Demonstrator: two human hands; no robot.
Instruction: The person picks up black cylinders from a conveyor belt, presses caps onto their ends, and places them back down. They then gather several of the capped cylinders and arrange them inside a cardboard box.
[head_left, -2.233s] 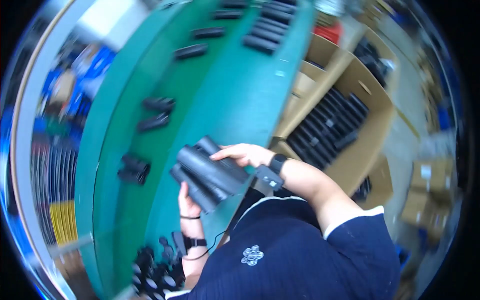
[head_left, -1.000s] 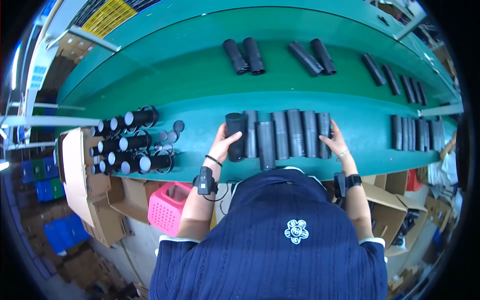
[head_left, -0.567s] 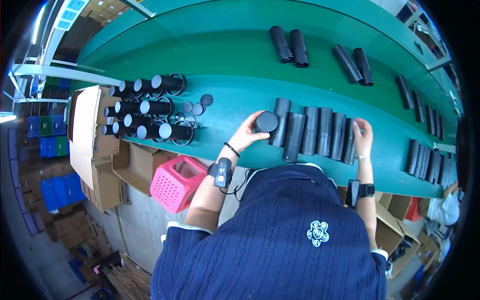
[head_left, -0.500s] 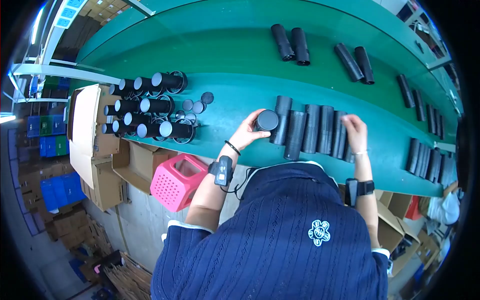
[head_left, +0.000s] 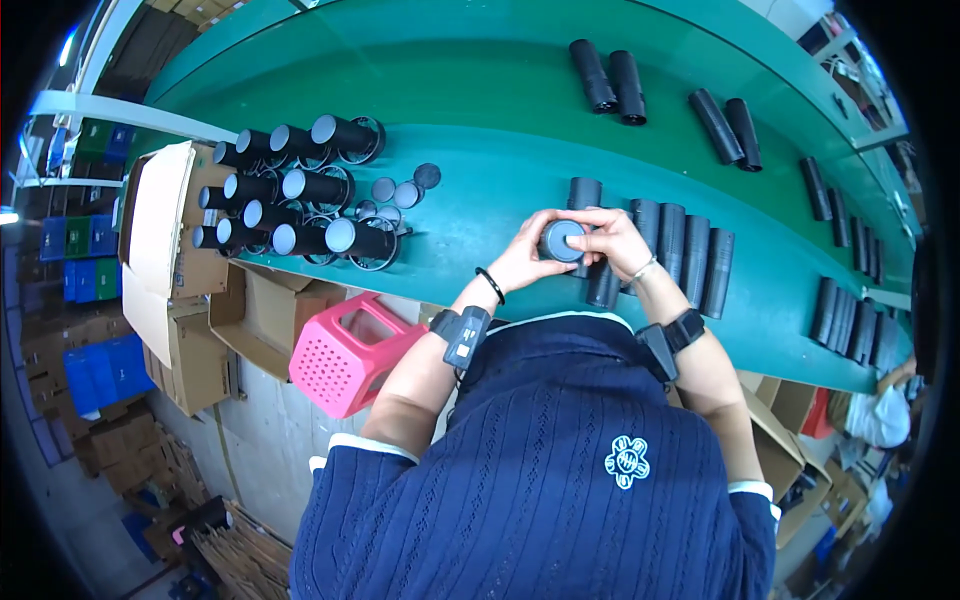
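Hands point(head_left: 623, 243) hold seemingly capped tube point(head_left: 560, 242)

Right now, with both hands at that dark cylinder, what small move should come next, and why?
I'd probably have the right hand press gently on the round end while the left hand steadies the dark cylinder: the left curls around its side, and the right thumb already lies over that upturned end. Whether the end is loose, I can't tell.

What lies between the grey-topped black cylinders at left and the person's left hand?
In the head view, several round grey discs on the green tabletop, nearer the cylinders than the left hand.
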